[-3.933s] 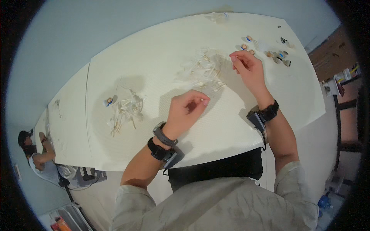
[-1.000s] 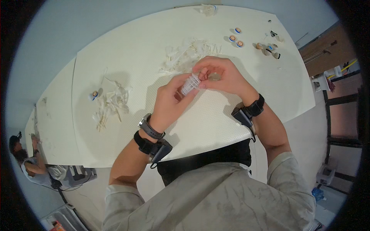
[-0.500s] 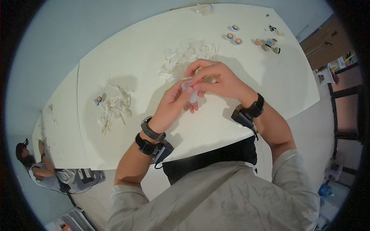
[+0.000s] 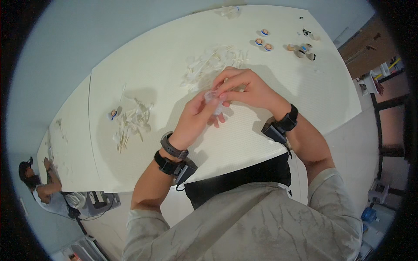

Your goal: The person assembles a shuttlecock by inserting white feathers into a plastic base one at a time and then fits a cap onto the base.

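Note:
My left hand [image 4: 194, 114] is closed round a small clear plastic container [image 4: 216, 108], held just above the white table [image 4: 244, 130]. Over the container's rim, my right hand [image 4: 254, 91] has its thumb and fingers brought together in a pinch. Whether anything small sits between those right fingertips is hidden. Just beyond both hands lies a loose pile of thin white sticks and clear plastic pieces [image 4: 213, 61]. To the left is a second pile of white sticks [image 4: 133, 123], with a small round cap-like piece [image 4: 113, 114], blue-rimmed and orange-centred, beside it.
Three similar round pieces [image 4: 264, 32] sit at the far right of the table. Right of them is a cluster of small dark and tan parts [image 4: 301, 49]. A clear plastic bag [image 4: 229, 11] lies at the far edge. Another person [image 4: 42, 185] works at the table's left end.
The container has tilted slightly in my left hand, so more of its round rim shows. My right fingers have shifted a little at the rim.

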Demonstrator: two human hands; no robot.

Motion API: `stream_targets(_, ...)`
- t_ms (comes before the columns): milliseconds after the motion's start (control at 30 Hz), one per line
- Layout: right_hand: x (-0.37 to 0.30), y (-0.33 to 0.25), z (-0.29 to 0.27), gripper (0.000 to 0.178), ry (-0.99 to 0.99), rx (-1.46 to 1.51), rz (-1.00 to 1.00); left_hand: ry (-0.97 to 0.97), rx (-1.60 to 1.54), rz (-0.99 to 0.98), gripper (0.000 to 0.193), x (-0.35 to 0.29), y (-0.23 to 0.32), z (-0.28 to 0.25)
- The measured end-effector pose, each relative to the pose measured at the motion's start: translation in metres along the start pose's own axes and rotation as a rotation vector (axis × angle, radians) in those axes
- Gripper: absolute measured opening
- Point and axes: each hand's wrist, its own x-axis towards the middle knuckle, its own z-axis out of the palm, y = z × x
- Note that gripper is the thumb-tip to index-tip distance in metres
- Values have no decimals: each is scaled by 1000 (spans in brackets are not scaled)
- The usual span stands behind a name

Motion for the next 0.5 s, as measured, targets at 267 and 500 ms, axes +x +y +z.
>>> stream_targets(267,1,-2,-18,10,45,-218,-107,14,48,-26,37,0,-4,-3)
stream_targets(500,-6,11,-81,10,602,-980,-232,5,45,-3,41,-1,0,0)
